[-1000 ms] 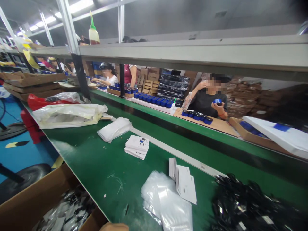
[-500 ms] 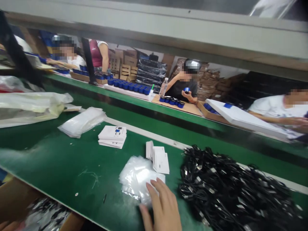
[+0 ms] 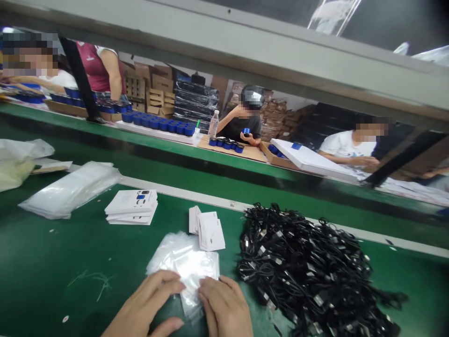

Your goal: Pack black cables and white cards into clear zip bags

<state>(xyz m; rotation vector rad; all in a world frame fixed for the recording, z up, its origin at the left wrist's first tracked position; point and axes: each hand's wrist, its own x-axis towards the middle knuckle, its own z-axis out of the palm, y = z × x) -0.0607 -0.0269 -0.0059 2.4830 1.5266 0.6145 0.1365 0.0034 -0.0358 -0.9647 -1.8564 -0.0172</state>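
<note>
A loose pile of clear plastic bags lies on the green bench in front of me. My left hand rests at the pile's left edge, fingers bent over the plastic and thumb well apart. At the right side, my right hand has its fingers curled together at the edge of a plastic bag that angles down between both hands. Just beyond the pile sit small folded white leaflets. A heap of coiled black cables with metal plugs spreads close by on the right.
Printed white booklets are stacked left of the leaflets, with longer plastic sleeves beyond. Across the bench, people sit by rows of blue round items and a clear bottle. A grey beam crosses overhead.
My left hand has come into view at the bags. My right hand has moved from reaching over the pile to curled fingers at the bag's edge. The view has swung right.
</note>
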